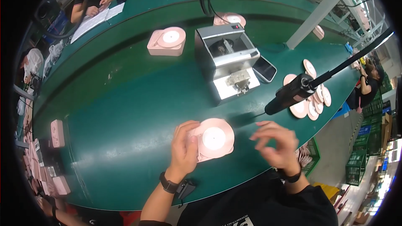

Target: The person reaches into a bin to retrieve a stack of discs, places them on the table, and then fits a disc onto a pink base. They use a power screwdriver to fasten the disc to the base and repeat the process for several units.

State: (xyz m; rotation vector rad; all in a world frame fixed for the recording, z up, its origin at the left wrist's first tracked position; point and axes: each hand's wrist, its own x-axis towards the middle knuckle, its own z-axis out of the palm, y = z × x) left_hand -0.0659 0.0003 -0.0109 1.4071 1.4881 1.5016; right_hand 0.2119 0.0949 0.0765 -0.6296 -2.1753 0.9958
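A small pink turntable-shaped device (pixel 221 151) with a white round label lies on the green table in front of me. My left hand (pixel 184 150) grips its left side, the thumb over the top and the fingers along the far left edge. To the right of the device, my right hand (pixel 278 142) hovers slightly blurred, fingers bent and thumb apart, with nothing visible in it. Beyond that hand hangs a black electric screwdriver (pixel 287 95), tip pointing down and left. A grey metal screw feeder (pixel 226 60) stands farther back.
Several pink discs (pixel 299 109) are heaped at right, and a phone-like device (pixel 264 69) rests against the feeder. Another pink turntable device (pixel 166 49) sits behind. A small black box (pixel 186 188) is at the near edge. Co-workers sit around; a green crate (pixel 312 161) stands below right.
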